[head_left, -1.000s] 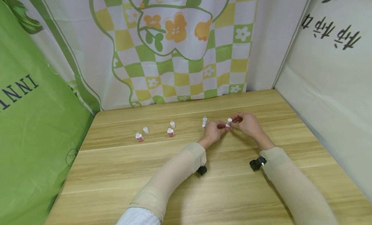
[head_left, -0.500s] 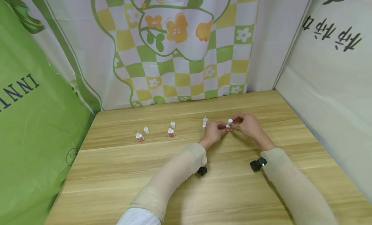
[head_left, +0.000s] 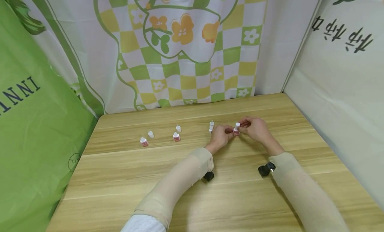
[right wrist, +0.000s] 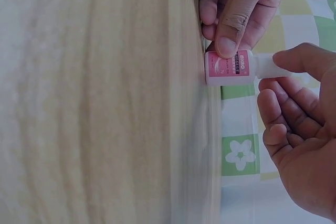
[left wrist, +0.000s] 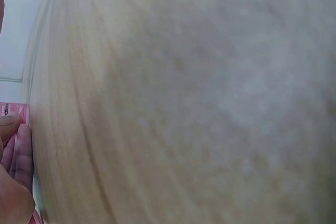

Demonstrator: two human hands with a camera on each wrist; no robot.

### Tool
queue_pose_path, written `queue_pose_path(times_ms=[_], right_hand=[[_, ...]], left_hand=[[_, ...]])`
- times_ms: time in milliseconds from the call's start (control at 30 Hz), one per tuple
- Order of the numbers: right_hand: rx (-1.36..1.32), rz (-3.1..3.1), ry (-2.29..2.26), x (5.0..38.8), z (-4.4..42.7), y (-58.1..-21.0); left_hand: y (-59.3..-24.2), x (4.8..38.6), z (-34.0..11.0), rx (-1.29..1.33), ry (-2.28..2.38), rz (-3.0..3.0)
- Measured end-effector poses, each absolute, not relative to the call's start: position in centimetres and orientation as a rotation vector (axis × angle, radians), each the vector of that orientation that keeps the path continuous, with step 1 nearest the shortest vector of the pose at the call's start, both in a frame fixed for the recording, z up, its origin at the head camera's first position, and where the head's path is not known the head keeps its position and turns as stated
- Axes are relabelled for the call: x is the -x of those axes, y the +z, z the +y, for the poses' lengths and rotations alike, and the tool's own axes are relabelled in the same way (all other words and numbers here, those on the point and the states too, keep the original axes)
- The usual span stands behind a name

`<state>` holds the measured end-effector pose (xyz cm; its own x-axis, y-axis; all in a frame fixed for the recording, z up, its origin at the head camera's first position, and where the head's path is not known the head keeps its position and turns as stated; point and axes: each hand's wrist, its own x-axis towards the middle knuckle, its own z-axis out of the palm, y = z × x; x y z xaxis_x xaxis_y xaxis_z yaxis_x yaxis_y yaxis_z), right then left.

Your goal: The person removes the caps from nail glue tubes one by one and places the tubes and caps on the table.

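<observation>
A small nail glue bottle (right wrist: 227, 81) with a pink label stands upright on the table. My left hand (head_left: 221, 135) pinches its body between thumb and fingers. Thumb and fingers of my right hand (head_left: 255, 128) grip the white cap (right wrist: 268, 67) at the bottle's top; the cap sits on the neck. Just left of my left hand is another white-topped bottle (head_left: 211, 129), partly hidden by that hand, with a loose white cap (head_left: 211, 123) behind it. In the left wrist view, only the left fingers and part of the pink label show at the left edge.
Further left stand two uncapped pink-labelled bottles, one bottle (head_left: 176, 137) in the middle and another bottle (head_left: 144, 142) at the left. Behind them lie their white caps, a cap (head_left: 178, 128) and a cap (head_left: 151, 134). A patterned curtain (head_left: 192, 68) hangs at the wooden table's (head_left: 120, 178) back edge.
The head view has shifted very slightly. Both hands stay at the same bottle and cap, with no clear movement.
</observation>
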<state>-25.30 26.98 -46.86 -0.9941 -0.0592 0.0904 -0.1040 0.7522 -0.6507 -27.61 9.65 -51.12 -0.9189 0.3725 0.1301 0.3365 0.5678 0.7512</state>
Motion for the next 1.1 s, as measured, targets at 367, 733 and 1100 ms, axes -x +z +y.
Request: queue_pose_path(times_ms=[367,733,1100], right_hand=[[-0.109,-2.875,1.086,25.36,27.01,-46.54],[-0.114,-2.87,1.062,25.48,27.03,-46.8],[-0.103,-2.878,1.078,25.4,26.97,-46.92]], left_hand=[[-50.68,27.59,9.8,-0.646,1.296,2.765],[-50.65,27.53,9.75,-0.628,1.275,2.772],[-51.02,27.56,9.76,-0.627,1.25,2.789]])
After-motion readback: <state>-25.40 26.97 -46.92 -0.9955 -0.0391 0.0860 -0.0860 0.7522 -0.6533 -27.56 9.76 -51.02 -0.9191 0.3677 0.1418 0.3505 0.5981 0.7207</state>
